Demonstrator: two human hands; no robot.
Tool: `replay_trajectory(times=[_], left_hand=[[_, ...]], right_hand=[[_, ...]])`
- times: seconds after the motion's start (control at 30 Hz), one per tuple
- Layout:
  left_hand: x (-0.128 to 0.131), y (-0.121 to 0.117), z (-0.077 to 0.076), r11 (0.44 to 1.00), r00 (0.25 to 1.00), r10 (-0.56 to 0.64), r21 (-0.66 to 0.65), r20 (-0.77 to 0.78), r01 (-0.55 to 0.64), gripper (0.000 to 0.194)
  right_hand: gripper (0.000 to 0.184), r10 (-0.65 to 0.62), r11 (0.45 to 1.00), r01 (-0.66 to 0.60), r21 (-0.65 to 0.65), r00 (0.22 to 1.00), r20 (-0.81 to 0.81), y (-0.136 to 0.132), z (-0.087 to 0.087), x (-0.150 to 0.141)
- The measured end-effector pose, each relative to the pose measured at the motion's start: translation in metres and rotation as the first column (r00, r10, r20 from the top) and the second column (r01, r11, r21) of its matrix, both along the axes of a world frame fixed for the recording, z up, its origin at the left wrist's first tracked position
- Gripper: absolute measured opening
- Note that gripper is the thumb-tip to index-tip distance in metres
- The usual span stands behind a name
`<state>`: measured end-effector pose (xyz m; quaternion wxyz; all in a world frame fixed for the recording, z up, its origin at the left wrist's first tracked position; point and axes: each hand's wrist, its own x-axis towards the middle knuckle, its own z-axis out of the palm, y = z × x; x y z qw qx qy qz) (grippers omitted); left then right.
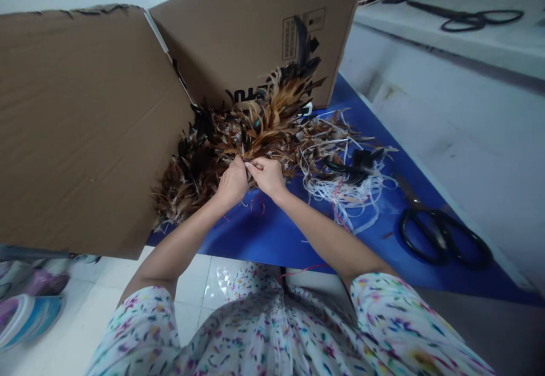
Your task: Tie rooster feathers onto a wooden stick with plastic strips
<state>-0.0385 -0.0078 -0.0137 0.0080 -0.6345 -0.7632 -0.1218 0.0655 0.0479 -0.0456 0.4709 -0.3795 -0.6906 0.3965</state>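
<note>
A large heap of brown and black feathers [272,116] lies on the blue table surface [251,231]. At the front of the heap, my left hand [234,184] and my right hand [269,177] meet, thumbs and fingers pinched close together. Both are closed on the lower end of a bunch of feathers that fans upward and away from the fingertips. What exactly lies between the fingertips is partly hidden. Thin red thread [258,204] curls on the surface just below my hands. Right of the heap, white strings [353,194] lie tangled with some dark feathers.
Cardboard panels [85,132] stand upright to the left and behind the heap. Large black-handled scissors [443,237] lie on the right of the blue surface. Another pair of scissors [472,19] rests on the white ledge [519,46]. A bucket [36,319] stands on the floor, lower left.
</note>
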Motion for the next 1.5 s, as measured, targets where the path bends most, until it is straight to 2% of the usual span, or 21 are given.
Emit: replay_trajectory(times=[0.2, 0.37, 0.47, 0.6, 0.7, 0.8, 0.9, 1.0, 1.1, 1.23, 1.43, 1.5], left_hand=[[0.005, 0.006, 0.009, 0.994, 0.989, -0.077, 0.086, 0.126, 0.066, 0.039], [-0.006, 0.010, 0.018, 0.980, 0.943, -0.160, 0.163, 0.292, 0.116, 0.028], [-0.014, 0.013, 0.015, 0.971, 0.894, -0.201, 0.200, 0.401, 0.128, 0.026], [-0.018, 0.015, 0.008, 0.959, 0.790, -0.264, 0.240, 0.554, 0.153, 0.027], [-0.017, 0.014, 0.006, 0.946, 0.806, -0.277, 0.297, 0.524, 0.132, 0.024], [-0.013, 0.012, 0.004, 0.921, 0.886, -0.265, 0.373, 0.380, 0.116, 0.021], [-0.010, 0.013, -0.001, 0.908, 0.944, -0.224, 0.403, 0.243, 0.112, 0.027], [-0.007, 0.016, -0.009, 0.888, 0.963, -0.214, 0.444, 0.167, 0.120, 0.033], [-0.004, 0.018, -0.017, 0.838, 0.962, -0.232, 0.532, 0.143, 0.123, 0.037], [-0.001, 0.015, -0.018, 0.813, 0.949, -0.255, 0.573, 0.185, 0.107, 0.039], [-0.004, 0.012, -0.006, 0.885, 0.843, -0.242, 0.466, 0.480, -0.011, 0.038], [-0.006, 0.013, -0.006, 0.885, 0.821, -0.229, 0.463, 0.523, -0.048, 0.036]], right_hand=[[0.029, -0.004, 0.998, -0.005, -0.070, 0.991, -0.131, 0.010, 0.002, 0.005], [0.026, 0.039, 0.993, -0.065, -0.103, 0.972, -0.232, 0.015, -0.002, 0.006], [0.026, 0.050, 0.992, -0.077, -0.101, 0.968, -0.248, 0.016, 0.000, 0.007], [0.026, 0.090, 0.993, -0.108, -0.056, 0.959, -0.268, 0.018, -0.001, 0.008], [0.022, 0.126, 0.990, -0.138, -0.020, 0.945, -0.302, 0.023, -0.007, 0.007], [0.019, 0.120, 0.990, -0.138, -0.034, 0.938, -0.326, 0.025, -0.012, 0.005], [0.019, 0.058, 0.996, -0.074, -0.052, 0.963, -0.264, 0.025, -0.011, 0.004], [0.029, -0.001, 0.998, -0.010, -0.055, 0.980, -0.197, 0.023, -0.008, 0.003], [0.032, -0.001, 0.998, -0.012, -0.056, 0.976, -0.219, 0.022, -0.007, 0.003], [0.026, 0.018, 0.996, -0.045, -0.073, 0.940, -0.342, 0.022, -0.007, 0.003], [0.024, 0.073, 0.983, -0.139, -0.117, 0.892, -0.446, 0.020, -0.005, 0.004], [0.021, 0.063, 0.982, -0.136, -0.131, 0.891, -0.449, 0.019, -0.004, 0.004]])
